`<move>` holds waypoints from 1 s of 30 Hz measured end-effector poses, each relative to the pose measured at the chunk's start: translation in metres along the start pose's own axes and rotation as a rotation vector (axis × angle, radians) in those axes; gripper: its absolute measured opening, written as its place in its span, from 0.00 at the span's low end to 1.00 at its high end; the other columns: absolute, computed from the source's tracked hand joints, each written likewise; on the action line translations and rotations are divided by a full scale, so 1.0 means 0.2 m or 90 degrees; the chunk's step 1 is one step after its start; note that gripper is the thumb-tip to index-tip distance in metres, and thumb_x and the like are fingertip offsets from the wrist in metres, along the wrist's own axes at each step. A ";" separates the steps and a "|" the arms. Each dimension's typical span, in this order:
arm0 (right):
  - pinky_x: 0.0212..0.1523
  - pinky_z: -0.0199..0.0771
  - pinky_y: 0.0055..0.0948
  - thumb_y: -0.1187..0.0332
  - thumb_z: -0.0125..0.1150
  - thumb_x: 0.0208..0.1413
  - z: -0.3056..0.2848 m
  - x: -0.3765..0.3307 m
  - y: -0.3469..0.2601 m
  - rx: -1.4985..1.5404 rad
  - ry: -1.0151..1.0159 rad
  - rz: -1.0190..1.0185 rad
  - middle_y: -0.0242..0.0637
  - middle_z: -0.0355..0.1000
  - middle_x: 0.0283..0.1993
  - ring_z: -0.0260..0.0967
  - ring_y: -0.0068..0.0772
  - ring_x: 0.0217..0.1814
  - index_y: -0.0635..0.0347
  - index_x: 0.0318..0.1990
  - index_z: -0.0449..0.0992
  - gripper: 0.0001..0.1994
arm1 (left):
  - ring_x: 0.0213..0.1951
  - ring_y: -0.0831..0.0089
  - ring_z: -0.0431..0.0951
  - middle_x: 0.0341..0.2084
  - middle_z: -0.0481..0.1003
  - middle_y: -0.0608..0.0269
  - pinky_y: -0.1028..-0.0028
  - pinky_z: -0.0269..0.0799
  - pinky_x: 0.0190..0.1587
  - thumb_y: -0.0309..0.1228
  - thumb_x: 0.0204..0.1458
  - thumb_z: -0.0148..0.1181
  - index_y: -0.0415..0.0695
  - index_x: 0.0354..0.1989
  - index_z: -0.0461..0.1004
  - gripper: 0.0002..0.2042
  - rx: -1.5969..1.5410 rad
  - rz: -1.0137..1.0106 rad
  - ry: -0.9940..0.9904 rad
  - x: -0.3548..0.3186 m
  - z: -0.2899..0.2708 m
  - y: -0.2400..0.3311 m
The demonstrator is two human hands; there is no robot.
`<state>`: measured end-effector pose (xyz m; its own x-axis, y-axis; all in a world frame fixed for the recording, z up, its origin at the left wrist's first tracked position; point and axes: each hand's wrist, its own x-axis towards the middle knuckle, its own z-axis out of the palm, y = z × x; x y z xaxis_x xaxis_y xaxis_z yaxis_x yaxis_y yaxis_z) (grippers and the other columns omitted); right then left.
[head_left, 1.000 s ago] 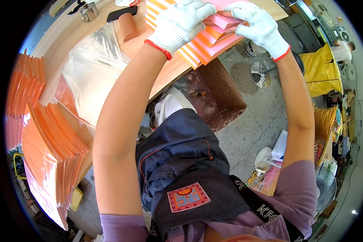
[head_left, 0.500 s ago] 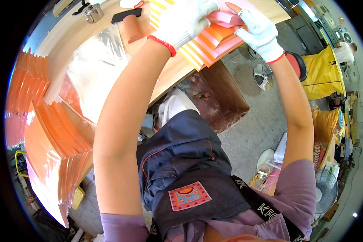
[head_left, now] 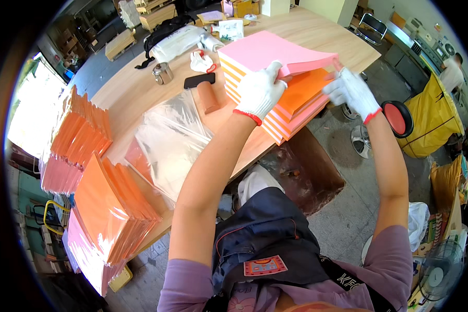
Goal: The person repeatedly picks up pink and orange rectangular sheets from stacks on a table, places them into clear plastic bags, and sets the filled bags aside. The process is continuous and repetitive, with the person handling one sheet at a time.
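Observation:
My left hand [head_left: 265, 89], in a white glove with a red cuff, grips the near edge of a thick pile of pink paper [head_left: 275, 49] and lifts it. Beneath that raised edge shows an orange sheet [head_left: 309, 92]. It tops a tall stack of alternating pink and orange paper [head_left: 288, 122] at the table's right edge. At the pile's right corner is my right hand [head_left: 351, 92], gloved the same way. Its bare forefinger tip reaches the pink corner, and the fingers are apart.
Clear plastic sleeves [head_left: 166, 135] lie left of my left arm. Wrapped orange packs [head_left: 109, 208] pile up at the table's left side. A black phone [head_left: 199, 80], brown cylinder [head_left: 208, 97] and metal cup [head_left: 163, 74] stand nearby. A red-seated stool [head_left: 396, 118] is at the right.
The view has tilted up, showing more of the table's far side. My left hand still grips the pink paper. My right hand's fingers have moved to the pile's corner.

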<state>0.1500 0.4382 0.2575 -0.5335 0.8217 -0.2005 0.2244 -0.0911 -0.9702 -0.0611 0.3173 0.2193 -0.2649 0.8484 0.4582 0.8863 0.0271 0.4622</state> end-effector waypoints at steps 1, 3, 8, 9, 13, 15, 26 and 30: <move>0.40 0.78 0.31 0.53 0.45 0.62 0.04 0.03 0.03 0.184 -0.033 0.077 0.52 0.67 0.52 0.71 0.41 0.47 0.66 0.54 0.65 0.24 | 0.32 0.47 0.75 0.22 0.74 0.50 0.56 0.69 0.33 0.38 0.46 0.58 0.49 0.37 0.68 0.12 -0.016 -0.010 0.020 0.00 -0.01 0.01; 0.49 0.77 0.35 0.54 0.42 0.64 0.07 0.16 0.10 0.431 -0.105 0.132 0.52 0.63 0.57 0.70 0.46 0.50 0.64 0.58 0.61 0.24 | 0.31 0.49 0.75 0.23 0.75 0.52 0.57 0.70 0.33 0.38 0.46 0.57 0.49 0.37 0.69 0.12 -0.017 0.002 0.044 -0.04 0.00 0.00; 0.32 0.81 0.28 0.62 0.48 0.61 0.09 0.34 0.23 0.424 -0.010 0.011 0.40 0.71 0.49 0.74 0.38 0.41 0.56 0.54 0.65 0.16 | 0.64 0.49 0.54 0.62 0.57 0.52 0.57 0.53 0.63 0.32 0.47 0.60 0.48 0.59 0.61 0.28 -0.026 0.198 0.094 -0.53 0.10 -0.06; 0.24 0.79 0.22 0.63 0.48 0.61 -0.03 0.41 0.26 0.357 -0.086 0.022 0.40 0.73 0.42 0.75 0.34 0.34 0.57 0.52 0.66 0.14 | 0.63 0.49 0.56 0.60 0.60 0.50 0.58 0.54 0.63 0.32 0.46 0.60 0.46 0.53 0.64 0.24 -0.077 0.156 0.066 -0.66 0.03 -0.04; 0.18 0.73 0.16 0.61 0.46 0.61 0.07 0.40 0.23 0.355 0.009 -0.053 0.38 0.72 0.37 0.71 0.29 0.25 0.57 0.47 0.68 0.12 | 0.56 0.49 0.64 0.51 0.68 0.49 0.57 0.60 0.58 0.34 0.47 0.59 0.44 0.49 0.68 0.20 0.015 -0.082 0.011 -1.17 -0.09 -0.33; 0.14 0.65 0.12 0.64 0.50 0.59 0.21 0.31 0.18 0.434 0.029 -0.089 0.35 0.71 0.35 0.67 0.26 0.22 0.57 0.46 0.68 0.11 | 0.51 0.50 0.67 0.46 0.70 0.51 0.57 0.63 0.52 0.36 0.47 0.58 0.44 0.47 0.69 0.18 0.147 -0.196 0.014 -1.39 -0.17 -0.52; 0.53 0.70 0.33 0.61 0.57 0.51 0.46 -0.33 0.42 0.364 -0.166 -0.125 0.42 0.66 0.54 0.66 0.33 0.54 0.64 0.57 0.61 0.27 | 0.37 0.57 0.74 0.34 0.72 0.56 0.62 0.72 0.38 0.31 0.44 0.58 0.45 0.35 0.71 0.09 0.347 -0.406 -0.042 -1.53 -0.32 -0.87; 0.40 0.77 0.29 0.65 0.57 0.51 0.61 -0.44 0.67 0.334 -0.331 0.043 0.40 0.73 0.43 0.74 0.31 0.40 0.70 0.50 0.68 0.21 | 0.38 0.56 0.73 0.35 0.71 0.55 0.63 0.71 0.40 0.26 0.45 0.55 0.45 0.39 0.69 0.11 0.154 -0.396 0.098 -1.66 -0.29 -1.03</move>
<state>0.1274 0.2859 0.1291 -0.8787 0.4445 -0.1739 -0.0795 -0.4956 -0.8649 -0.1772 0.0003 0.0160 -0.7877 0.5523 0.2729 0.6065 0.6178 0.5005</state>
